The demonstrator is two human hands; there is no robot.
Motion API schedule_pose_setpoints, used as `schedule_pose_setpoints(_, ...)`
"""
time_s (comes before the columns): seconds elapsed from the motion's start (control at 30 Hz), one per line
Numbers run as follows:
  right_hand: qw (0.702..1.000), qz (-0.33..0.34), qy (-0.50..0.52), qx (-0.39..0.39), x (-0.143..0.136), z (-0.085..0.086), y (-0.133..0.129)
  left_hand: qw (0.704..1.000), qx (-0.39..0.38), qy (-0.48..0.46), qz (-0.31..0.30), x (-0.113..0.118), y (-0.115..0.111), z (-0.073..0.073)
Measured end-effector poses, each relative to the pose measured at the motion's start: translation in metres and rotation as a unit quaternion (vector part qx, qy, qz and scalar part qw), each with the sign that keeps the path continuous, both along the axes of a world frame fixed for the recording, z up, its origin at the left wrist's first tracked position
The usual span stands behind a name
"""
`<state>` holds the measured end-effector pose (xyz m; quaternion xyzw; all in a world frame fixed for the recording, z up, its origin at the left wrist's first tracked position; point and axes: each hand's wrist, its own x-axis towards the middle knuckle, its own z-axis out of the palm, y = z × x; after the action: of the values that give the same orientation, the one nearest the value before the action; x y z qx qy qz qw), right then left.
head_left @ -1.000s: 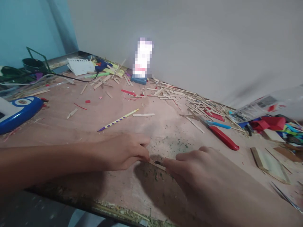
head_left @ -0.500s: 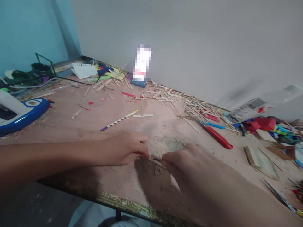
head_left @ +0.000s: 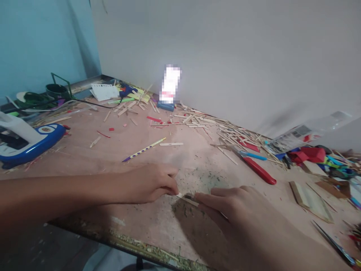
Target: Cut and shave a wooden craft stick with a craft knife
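While the left hand pinches the thin stick running between both hands, the right hand lies flatter than a moment ago, fingertips at a dark piece; whether it grips that I cannot tell, but the stick seems steadied for work.

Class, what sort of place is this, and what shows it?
Probably a craft workspace: wooden sticks are heaped near the wall, and a spotted pencil and a piece of wood lie on the table.

Sticks, a pencil and a red-handled tool litter the table.
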<state>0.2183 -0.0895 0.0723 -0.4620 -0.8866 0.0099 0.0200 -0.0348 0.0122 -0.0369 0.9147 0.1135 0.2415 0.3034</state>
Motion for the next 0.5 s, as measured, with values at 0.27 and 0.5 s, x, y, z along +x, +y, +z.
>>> schedule_pose_setpoints(0.27,0.996,-0.023,-0.078,-0.032,-0.024,0.011,-0.01,1.0,-0.004,0.005,-0.003,-0.001,0.0,0.0)
schedule_pose_setpoints(0.5,0.996,-0.044,-0.079,-0.027,-0.017,0.009,-0.015,1.0,0.001,0.012,-0.001,-0.002,-0.001,0.001)
